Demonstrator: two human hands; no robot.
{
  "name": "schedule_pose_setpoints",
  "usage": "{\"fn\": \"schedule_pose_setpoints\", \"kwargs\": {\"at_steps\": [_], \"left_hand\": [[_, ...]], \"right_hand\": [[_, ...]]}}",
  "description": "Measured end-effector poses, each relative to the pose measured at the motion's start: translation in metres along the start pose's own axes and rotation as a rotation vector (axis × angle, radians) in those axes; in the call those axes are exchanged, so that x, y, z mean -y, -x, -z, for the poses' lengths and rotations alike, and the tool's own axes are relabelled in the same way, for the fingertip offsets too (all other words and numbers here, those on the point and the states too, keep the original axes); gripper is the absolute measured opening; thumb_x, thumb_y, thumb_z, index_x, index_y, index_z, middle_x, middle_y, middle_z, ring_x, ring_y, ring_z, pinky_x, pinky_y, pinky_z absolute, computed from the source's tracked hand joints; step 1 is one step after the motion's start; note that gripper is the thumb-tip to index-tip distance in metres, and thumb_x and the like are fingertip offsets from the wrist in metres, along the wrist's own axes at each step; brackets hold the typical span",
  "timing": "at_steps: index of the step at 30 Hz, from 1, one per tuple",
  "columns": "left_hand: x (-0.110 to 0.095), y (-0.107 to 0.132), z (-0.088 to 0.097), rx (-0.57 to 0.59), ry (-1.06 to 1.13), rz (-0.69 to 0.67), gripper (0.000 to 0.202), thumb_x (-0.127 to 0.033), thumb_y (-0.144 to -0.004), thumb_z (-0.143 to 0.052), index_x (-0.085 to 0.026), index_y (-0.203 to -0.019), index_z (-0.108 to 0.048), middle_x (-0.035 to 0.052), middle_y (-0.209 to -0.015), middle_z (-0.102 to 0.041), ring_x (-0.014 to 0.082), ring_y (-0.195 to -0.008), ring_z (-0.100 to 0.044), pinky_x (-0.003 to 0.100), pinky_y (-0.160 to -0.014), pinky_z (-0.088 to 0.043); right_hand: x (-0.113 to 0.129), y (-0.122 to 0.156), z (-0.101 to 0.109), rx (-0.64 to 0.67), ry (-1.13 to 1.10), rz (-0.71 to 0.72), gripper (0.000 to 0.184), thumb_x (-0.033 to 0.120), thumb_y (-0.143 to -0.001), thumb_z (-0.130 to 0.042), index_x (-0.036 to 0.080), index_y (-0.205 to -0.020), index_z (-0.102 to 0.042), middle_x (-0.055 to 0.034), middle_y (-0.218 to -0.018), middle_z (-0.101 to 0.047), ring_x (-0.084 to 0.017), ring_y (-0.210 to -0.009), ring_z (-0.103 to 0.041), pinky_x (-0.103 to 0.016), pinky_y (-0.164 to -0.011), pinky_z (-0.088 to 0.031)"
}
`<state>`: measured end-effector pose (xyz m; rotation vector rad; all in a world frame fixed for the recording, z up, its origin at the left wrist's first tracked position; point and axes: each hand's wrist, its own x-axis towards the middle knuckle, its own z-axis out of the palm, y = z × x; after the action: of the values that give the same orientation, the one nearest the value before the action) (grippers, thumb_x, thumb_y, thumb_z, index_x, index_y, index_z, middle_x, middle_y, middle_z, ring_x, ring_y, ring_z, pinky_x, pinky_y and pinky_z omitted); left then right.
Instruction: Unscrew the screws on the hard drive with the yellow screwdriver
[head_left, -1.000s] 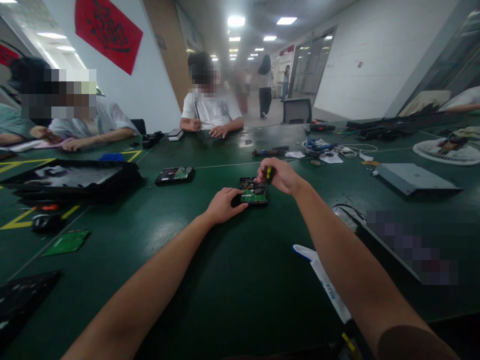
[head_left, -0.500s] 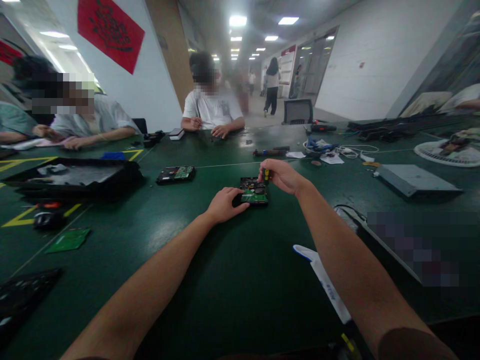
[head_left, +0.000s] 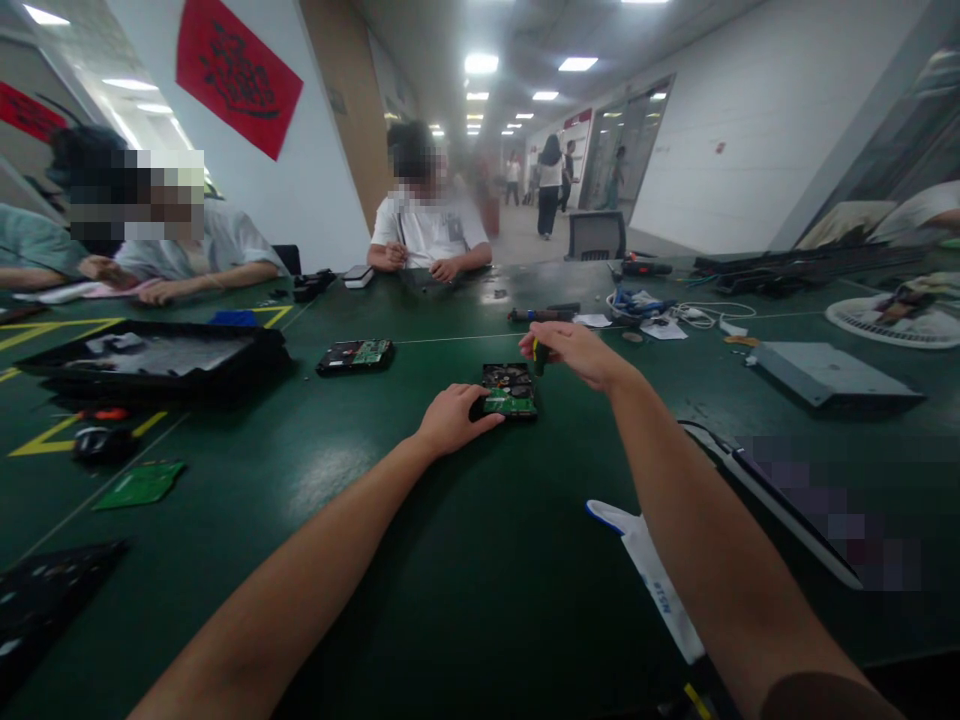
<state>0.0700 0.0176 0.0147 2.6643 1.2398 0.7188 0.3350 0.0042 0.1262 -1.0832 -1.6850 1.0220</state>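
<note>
A hard drive [head_left: 509,390] lies on the green table, its black metal side and green circuit board facing up. My left hand [head_left: 455,415] grips its left edge, thumb along the near side and fingers at the far left. Over the drive's right edge, my right hand [head_left: 574,352] is closed on a yellow and dark screwdriver [head_left: 539,356]. The handle stands roughly upright; its tip cannot be made out. A second hard drive [head_left: 355,356] lies farther left, apart from both hands.
To the left are a black tray [head_left: 150,360] and a loose green circuit board [head_left: 142,484]. At right lie a grey metal box [head_left: 834,374], a white strip [head_left: 660,580] under my right forearm and cables [head_left: 701,312]. Across the table sits a person [head_left: 429,225].
My right hand has shifted slightly right with the screwdriver, which now tilts more and sits at the drive's edge. My left hand keeps its hold. The whole view has moved slightly.
</note>
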Motion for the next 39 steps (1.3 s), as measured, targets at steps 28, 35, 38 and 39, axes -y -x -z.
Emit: {"fn": "schedule_pose_setpoints", "kwargs": {"at_steps": [28,35,38,39], "left_hand": [[-0.003,0.002,0.0,-0.007,-0.007,-0.003,0.055,-0.063,-0.094,-0.064,-0.02,-0.129,-0.067,0.0118,-0.12,-0.073,0.0316,-0.116,-0.065,0.046,-0.1,-0.053],[-0.004,0.001,0.0,-0.008,-0.001,0.003,0.055,-0.064,-0.094,-0.064,-0.022,-0.129,-0.067,0.0115,-0.12,-0.073,0.0321,-0.116,-0.065,0.046,-0.1,-0.053],[-0.004,0.001,0.0,-0.002,-0.004,0.01,0.055,-0.064,-0.093,-0.064,-0.022,-0.129,-0.067,0.0114,-0.12,-0.073,0.0323,-0.116,-0.065,0.047,-0.1,-0.052],[-0.004,0.001,0.0,0.0,-0.005,0.012,0.055,-0.064,-0.093,-0.064,-0.022,-0.129,-0.067,0.0115,-0.12,-0.073,0.0324,-0.116,-0.064,0.047,-0.1,-0.052]], "right_hand": [[0.022,0.008,0.003,0.044,0.11,-0.016,0.024,0.043,-0.088,-0.075,0.021,-0.096,-0.078,-0.008,-0.1,-0.075,-0.022,-0.092,-0.067,-0.031,-0.069,-0.057],[0.022,0.005,-0.002,-0.106,0.365,0.009,0.011,0.028,-0.084,-0.074,0.019,-0.078,-0.071,-0.0046,-0.075,-0.07,-0.015,-0.063,-0.057,-0.029,-0.053,-0.041],[0.025,0.007,-0.004,-0.041,0.306,-0.012,0.012,0.03,-0.09,-0.068,0.02,-0.085,-0.071,-0.0058,-0.084,-0.075,-0.012,-0.056,-0.054,-0.028,-0.048,-0.04],[0.026,0.008,-0.004,-0.021,0.291,-0.015,0.016,0.033,-0.093,-0.066,0.02,-0.087,-0.072,-0.0062,-0.087,-0.076,-0.011,-0.055,-0.054,-0.027,-0.047,-0.04]]}}
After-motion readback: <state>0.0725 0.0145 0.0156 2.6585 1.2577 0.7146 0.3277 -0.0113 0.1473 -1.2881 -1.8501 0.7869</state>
